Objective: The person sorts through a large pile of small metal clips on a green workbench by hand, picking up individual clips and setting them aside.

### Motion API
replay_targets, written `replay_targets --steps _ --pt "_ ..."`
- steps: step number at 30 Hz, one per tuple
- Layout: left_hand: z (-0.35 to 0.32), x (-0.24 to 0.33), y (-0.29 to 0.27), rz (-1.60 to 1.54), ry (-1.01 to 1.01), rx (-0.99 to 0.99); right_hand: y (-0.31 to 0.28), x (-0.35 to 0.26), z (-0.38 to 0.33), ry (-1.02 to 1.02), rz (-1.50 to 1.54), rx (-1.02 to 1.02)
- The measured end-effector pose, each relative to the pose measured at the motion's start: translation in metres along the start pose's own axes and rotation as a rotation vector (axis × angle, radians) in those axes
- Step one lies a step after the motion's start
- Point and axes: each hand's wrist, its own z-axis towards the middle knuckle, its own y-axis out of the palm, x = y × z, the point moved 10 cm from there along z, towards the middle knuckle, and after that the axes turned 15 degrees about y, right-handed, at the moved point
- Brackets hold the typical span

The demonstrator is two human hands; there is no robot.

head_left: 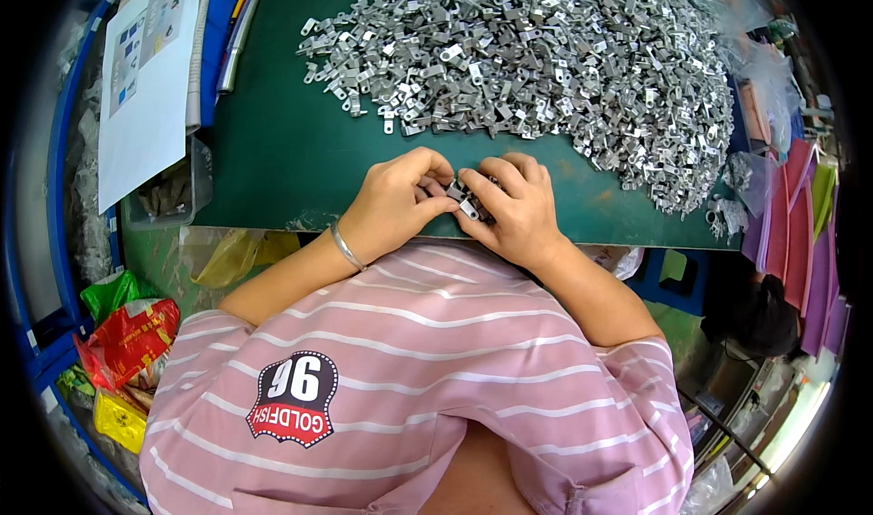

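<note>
Near the front edge of a green tabletop [300,165], my two hands meet close to my chest. My right hand [514,201] curls over several small metal brackets [469,208], partly hidden under its fingers. From the other side my left hand [400,192], with a silver bangle on its wrist, pinches at the same brackets with thumb and forefinger; what lies between those fingertips is too small to make out. Beyond both hands spreads a large heap of similar small silver brackets [527,56], each bent and with a hole.
At the left are a white printed sheet [150,88], a clear plastic bin [195,183] and a blue rack [64,151]. Red and yellow bags [136,342] lie lower left. Pink and purple folded sheets [791,224] and clear plastic bags [759,79] crowd the right side.
</note>
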Motion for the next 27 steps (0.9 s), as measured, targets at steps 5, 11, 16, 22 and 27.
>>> replay_targets --steps 5,11,16,22,27 --pt "0.003 0.007 0.001 0.049 0.03 0.029 -0.007 -0.01 0.005 -0.011 -0.061 -0.026" --pt "-0.002 -0.011 0.005 -0.048 -0.048 0.029 -0.008 0.0 0.004 -0.105 -0.021 0.065" --pt "-0.002 -0.009 0.006 -0.032 -0.026 0.023 -0.012 0.003 0.004 -0.096 -0.035 0.048" --pt "0.002 -0.006 0.005 0.063 -0.038 0.036 -0.011 0.0 0.002 -0.157 -0.045 0.101" --pt "-0.001 -0.008 0.003 0.074 -0.019 0.061 -0.026 0.01 0.005 -0.052 0.053 0.203"
